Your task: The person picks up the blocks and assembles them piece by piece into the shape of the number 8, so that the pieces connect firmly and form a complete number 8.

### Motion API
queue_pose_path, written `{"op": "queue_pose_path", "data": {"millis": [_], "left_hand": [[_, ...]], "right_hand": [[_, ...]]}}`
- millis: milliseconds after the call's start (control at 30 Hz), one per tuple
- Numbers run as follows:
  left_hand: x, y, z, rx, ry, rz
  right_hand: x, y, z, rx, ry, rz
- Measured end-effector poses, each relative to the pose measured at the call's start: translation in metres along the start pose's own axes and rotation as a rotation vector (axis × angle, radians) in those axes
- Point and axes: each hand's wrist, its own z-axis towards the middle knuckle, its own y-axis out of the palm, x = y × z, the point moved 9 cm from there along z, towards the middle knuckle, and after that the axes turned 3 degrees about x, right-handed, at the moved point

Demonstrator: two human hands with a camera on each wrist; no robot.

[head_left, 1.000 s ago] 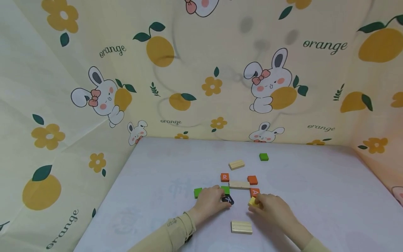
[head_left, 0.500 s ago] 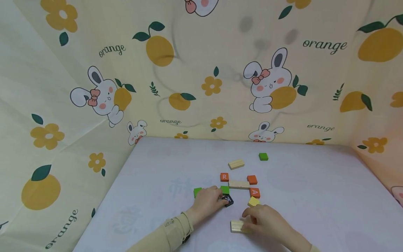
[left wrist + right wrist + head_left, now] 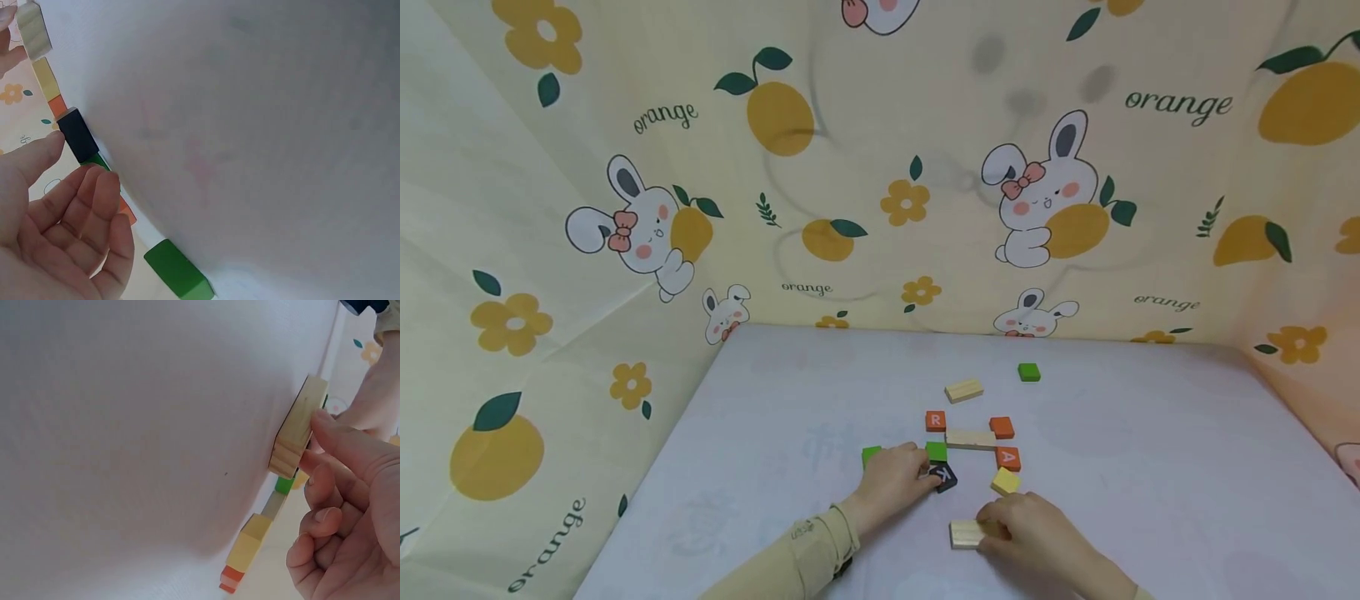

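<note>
My left hand pinches a black letter block between thumb and fingers, with the thumb against its near side. A green block lies just beyond it, and another green block shows by the left hand's outer fingers. My right hand grips the right end of a pale wooden block near the front, the thumb on its near face in the right wrist view. A yellow block lies just beyond the right hand, apart from it.
Behind the hands, a wooden block lies between orange blocks, one marked R and one marked A. Farther back are another wooden block and a green block. A patterned cloth wall borders the white table.
My right hand has let go of the yellow block, moved toward the front and taken hold of the wooden block there. My left hand stays at the black block.
</note>
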Motion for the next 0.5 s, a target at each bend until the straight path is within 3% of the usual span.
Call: {"op": "queue_pose_path", "data": {"millis": [500], "left_hand": [[0.001, 0.000, 0.000, -0.005, -0.002, -0.013]], "right_hand": [[0.005, -0.010, 0.012, 0.163, -0.025, -0.141]]}}
